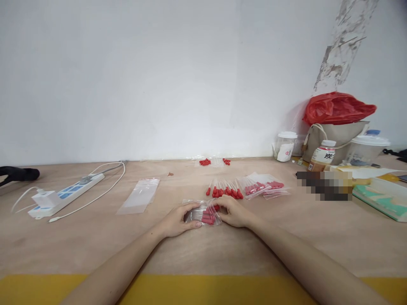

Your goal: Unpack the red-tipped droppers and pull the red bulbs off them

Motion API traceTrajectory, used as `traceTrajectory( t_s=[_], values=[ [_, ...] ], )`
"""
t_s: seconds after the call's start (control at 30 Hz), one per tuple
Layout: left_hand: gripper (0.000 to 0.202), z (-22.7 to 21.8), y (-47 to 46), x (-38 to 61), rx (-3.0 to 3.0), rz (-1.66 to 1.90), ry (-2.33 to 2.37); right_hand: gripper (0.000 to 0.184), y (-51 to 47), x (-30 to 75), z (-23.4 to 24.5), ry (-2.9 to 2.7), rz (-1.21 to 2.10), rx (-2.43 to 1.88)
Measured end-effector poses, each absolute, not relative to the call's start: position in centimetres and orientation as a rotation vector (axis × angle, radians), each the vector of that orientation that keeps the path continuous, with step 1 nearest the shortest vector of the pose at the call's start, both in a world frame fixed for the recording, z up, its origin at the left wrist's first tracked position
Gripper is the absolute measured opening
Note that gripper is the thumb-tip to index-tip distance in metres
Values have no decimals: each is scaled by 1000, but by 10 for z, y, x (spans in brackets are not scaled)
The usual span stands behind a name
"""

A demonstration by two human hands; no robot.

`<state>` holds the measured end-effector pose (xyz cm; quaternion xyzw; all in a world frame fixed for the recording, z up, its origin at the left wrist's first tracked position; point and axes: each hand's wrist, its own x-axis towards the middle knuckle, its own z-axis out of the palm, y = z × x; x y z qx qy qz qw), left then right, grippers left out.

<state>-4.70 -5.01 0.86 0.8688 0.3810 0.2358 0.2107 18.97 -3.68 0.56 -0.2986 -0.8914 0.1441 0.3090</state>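
Observation:
A clear plastic bag lies on the table between my two hands, with several red-bulbed droppers inside it. My left hand grips the bag's left side, thumb at the near edge and fingers at the far edge. My right hand is closed at the bag's right end, by the red bulbs, its fingertips pinching the plastic. Just beyond my right hand is a loose row of red-bulbed droppers, thin clear stems pointing away. Flat bags of droppers overlap to its right.
Flat clear zip bags lie left, near a power strip with a white cable. Small red pieces sit by the wall. A lidded cup, a bottle and a green-and-white box stand right.

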Motion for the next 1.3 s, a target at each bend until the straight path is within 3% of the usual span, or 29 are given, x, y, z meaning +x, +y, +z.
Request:
traceTrajectory(
  t_s=[0.33,0.57,0.73,0.93,1.07,1.17,1.3],
  values=[
    [56,17,-44,-62,2400,531,1154,22,-34,208,17,-2366,522,-876],
    [55,17,-43,-67,2415,521,1153,52,-39,205,15,-2411,562,-880],
    [56,18,-43,-66,2397,517,1159,22,-38,201,12,-2346,585,-879],
    [56,19,-41,-72,2392,484,1186,18,-26,222,22,-2195,749,-926],
    [57,21,-37,-83,2382,455,1193,26,-13,244,34,-1898,972,-907],
    [58,28,-36,-89,2348,384,1181,33,-2,253,33,-1580,815,-994],
    [45,33,-37,-85,2370,477,1181,27,6,244,22,-1458,396,-1085]
  ],
)
